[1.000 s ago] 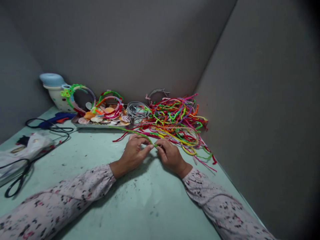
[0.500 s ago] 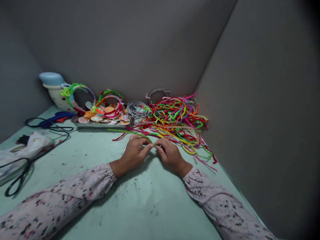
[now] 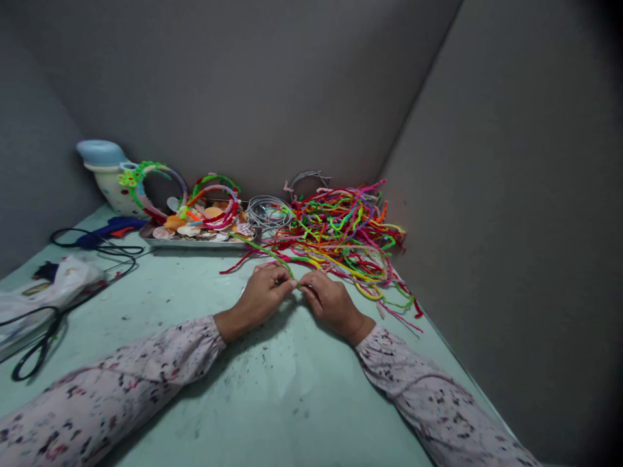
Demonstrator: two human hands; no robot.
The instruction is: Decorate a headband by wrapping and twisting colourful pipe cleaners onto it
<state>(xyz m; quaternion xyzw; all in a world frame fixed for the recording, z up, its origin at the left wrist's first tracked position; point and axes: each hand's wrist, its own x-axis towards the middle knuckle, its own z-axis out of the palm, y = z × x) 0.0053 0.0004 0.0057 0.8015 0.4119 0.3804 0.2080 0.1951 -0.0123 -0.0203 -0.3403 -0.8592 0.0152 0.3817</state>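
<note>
A thin green pipe cleaner [image 3: 267, 251] runs from my fingertips up and to the left, its far end reaching toward the shell tray. My left hand [image 3: 263, 292] is closed, pinching it between thumb and forefinger. My right hand [image 3: 333, 303] meets the left at the fingertips, thumb and forefinger closed on the near end of the same pipe cleaner. The very tip is hidden by my fingers. Just beyond my hands lies a tangled heap of coloured pipe cleaners [image 3: 341, 220].
A metal tray [image 3: 199, 243] of shells stands at the back, with fuzzy-wrapped rings [image 3: 160, 172] on and beside it. Coiled grey wire [image 3: 267, 213] lies to its right. Leftward are a blue-lidded container [image 3: 109, 181], a blue tool [image 3: 104, 231], a black cord [image 3: 58, 314] and a plastic bag [image 3: 73, 279].
The free length of the green pipe cleaner has swung upward and to the right, from flat above the table to slanting toward the tray. Both hands have barely shifted.
</note>
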